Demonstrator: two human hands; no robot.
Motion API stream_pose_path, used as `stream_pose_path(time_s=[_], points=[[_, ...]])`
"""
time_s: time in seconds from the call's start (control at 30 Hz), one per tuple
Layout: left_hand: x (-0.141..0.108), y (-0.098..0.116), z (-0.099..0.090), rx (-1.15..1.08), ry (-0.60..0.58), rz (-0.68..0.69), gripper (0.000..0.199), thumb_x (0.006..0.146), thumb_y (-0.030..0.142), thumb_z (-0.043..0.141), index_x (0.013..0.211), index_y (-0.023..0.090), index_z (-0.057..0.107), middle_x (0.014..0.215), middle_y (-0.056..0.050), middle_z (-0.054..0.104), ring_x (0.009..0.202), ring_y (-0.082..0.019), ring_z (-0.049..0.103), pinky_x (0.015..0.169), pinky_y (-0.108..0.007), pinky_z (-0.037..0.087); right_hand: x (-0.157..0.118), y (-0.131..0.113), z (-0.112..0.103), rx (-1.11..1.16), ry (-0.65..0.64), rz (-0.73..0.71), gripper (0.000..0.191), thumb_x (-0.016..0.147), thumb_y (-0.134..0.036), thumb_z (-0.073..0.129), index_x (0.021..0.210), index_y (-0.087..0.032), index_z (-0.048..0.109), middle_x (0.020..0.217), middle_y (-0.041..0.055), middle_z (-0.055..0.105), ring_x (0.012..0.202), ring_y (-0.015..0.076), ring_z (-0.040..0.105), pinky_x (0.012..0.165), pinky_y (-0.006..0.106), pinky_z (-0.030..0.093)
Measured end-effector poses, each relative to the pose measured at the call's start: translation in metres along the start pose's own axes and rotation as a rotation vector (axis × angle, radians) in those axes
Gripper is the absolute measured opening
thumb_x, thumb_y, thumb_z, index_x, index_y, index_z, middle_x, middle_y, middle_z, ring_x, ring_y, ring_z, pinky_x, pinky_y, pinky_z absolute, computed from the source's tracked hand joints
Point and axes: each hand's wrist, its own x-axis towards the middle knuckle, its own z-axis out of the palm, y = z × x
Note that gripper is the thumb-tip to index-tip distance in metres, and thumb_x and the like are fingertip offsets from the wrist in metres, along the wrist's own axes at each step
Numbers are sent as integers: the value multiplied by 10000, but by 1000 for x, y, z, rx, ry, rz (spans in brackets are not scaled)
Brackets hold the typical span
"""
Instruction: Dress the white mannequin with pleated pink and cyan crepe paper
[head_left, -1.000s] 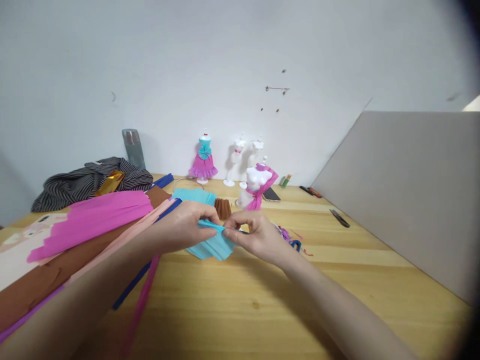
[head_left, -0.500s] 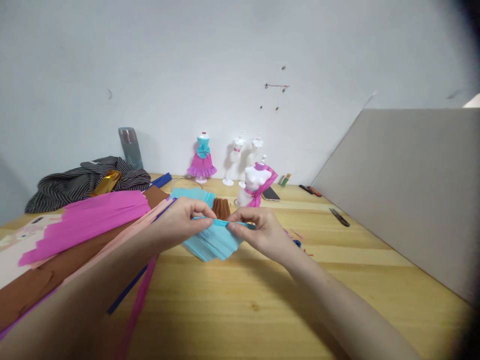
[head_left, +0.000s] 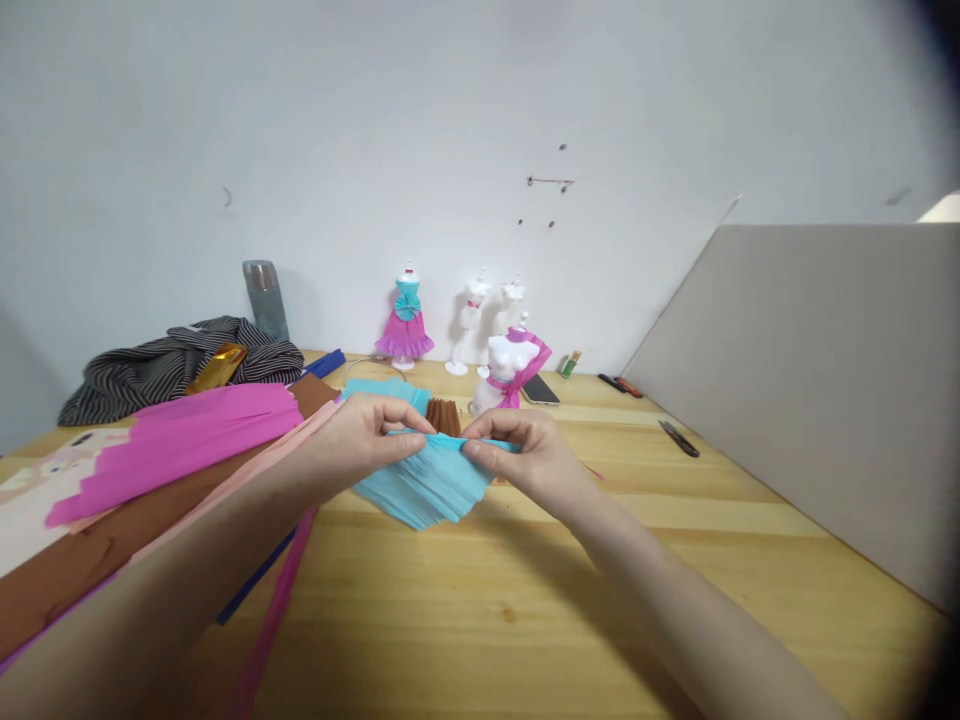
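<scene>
A light blue sheet of pleated crepe paper (head_left: pixel 429 487) hangs between my hands above the wooden table. My left hand (head_left: pixel 379 435) pinches its top edge between thumb and fingers. A short way to the right, my right hand (head_left: pixel 517 452) pinches the same edge. Below the fingers the folds fan downward. Just beyond the hands stands a white mannequin (head_left: pixel 511 358) with a pink paper sash across it. A folded brown paper piece (head_left: pixel 444 416) and more light blue paper (head_left: pixel 386 388) lie behind the hands, partly covered by them.
Pink crepe paper (head_left: pixel 187 435) and brown paper (head_left: pixel 97 560) cover the left side. Against the wall stand a dressed mannequin (head_left: pixel 406 320), smaller white mannequins (head_left: pixel 471 310) and a flask (head_left: pixel 266 300). Scissors (head_left: pixel 679 438) and a phone (head_left: pixel 540 390) lie on the right, before a white partition (head_left: pixel 817 380).
My right hand has shifted slightly right along the top edge, and the light blue paper is spread a little wider. Both hands keep their pinch. The view has tilted slightly.
</scene>
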Motion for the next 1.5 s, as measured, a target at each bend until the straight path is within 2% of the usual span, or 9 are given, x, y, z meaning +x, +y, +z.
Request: stream_pose_path(time_s=[0.17,0.43,0.73,0.93,1.2,1.4,1.5], points=[[1,-1,-1,-46,27,0,238,764,348,630,897,159,687,753,-16,672,677,-138,612,626,-258,472,-1,-1,-3,64,34,10,160,722,-323,677,695,-165,673,572,-9,581,499,97,488,455,218,401],[-3,5,-7,-141,-25,17,241,768,346,650,923,165,687,792,-22,694,693,-133,631,644,-255,483,-3,-3,-5,229,72,33,191,705,-363,735,749,-178,711,555,-19,597,452,85,507,430,213,435],[-6,15,-8,69,81,114,234,764,319,594,898,165,708,841,-36,706,743,-150,628,643,-255,493,-8,-6,-3,185,95,-63,191,760,-370,702,830,-193,714,669,14,678,522,134,632,482,254,547],[-7,15,-11,-70,57,136,199,752,284,641,892,169,724,851,-42,717,763,-149,636,683,-265,508,-4,-4,-8,213,112,-85,78,730,-297,739,786,-243,744,776,10,733,689,139,664,632,250,552],[-10,17,-10,-129,76,142,212,732,298,693,902,182,745,887,-68,736,846,-198,656,744,-324,539,-3,5,-12,401,69,-29,111,697,-328,776,799,-286,764,883,22,754,874,189,684,823,334,537],[-11,18,-11,-185,54,133,279,683,342,748,899,165,750,915,-82,743,852,-211,666,762,-332,542,-4,0,-14,418,52,-43,222,667,-427,777,807,-255,772,825,50,748,830,214,679,766,337,527],[-11,17,-10,-203,55,145,275,726,403,709,847,161,756,862,-76,747,823,-200,665,751,-313,531,-5,1,-14,376,89,-67,246,683,-462,755,784,-238,775,772,49,741,761,194,666,703,305,519]])
